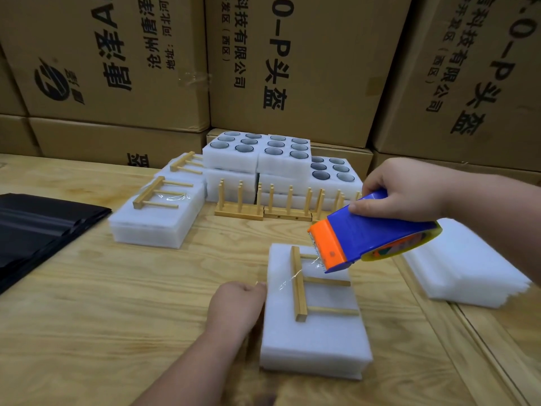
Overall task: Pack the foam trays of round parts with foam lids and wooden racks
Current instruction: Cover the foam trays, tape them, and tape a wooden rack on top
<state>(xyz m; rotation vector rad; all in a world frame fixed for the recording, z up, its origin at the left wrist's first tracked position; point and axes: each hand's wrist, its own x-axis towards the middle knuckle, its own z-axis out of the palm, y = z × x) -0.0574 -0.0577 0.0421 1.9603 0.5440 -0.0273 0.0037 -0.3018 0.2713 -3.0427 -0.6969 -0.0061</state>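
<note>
A lidded white foam tray (313, 338) lies near the table's front with a wooden rack (301, 284) flat on its lid. My right hand (409, 191) grips a blue and orange tape dispenser (369, 232) above the tray's far end. A strip of clear tape (295, 275) runs from the dispenser across the rack to the tray's left side. There my left hand (237, 303) presses the tape end against the foam. Open foam trays of round parts (257, 150) are stacked at the back.
Two packed trays with racks taped on top (159, 212) lie at the left. Upright wooden racks (263, 206) stand in front of the stack. Loose foam lids (465, 265) are piled on the right, black bags (38, 227) on the left. Cardboard boxes (292, 63) wall the back.
</note>
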